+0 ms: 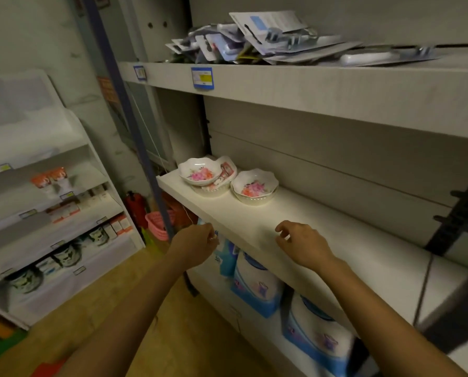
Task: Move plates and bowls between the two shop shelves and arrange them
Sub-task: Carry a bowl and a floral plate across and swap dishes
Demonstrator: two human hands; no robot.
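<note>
Two white scalloped bowls with pink flower prints stand on the white middle shelf [254,227]. The left bowl [200,171] leans on a stack of similar dishes [223,176] at the shelf's left end. The right bowl [254,186] stands alone beside them. My left hand [200,242] hovers at the shelf's front edge, fingers loosely curled, holding nothing. My right hand [299,244] hovers over the shelf's front part, fingers loosely curled and empty. Both hands are well short of the bowls.
The upper shelf [309,91] carries a pile of blister-packed goods [268,39]. Blue and white packs [257,284] fill the shelf below. A slanted display rack [50,213] with boxes stands at the left. A pink basket [158,224] and a blue pole [135,137] stand between them.
</note>
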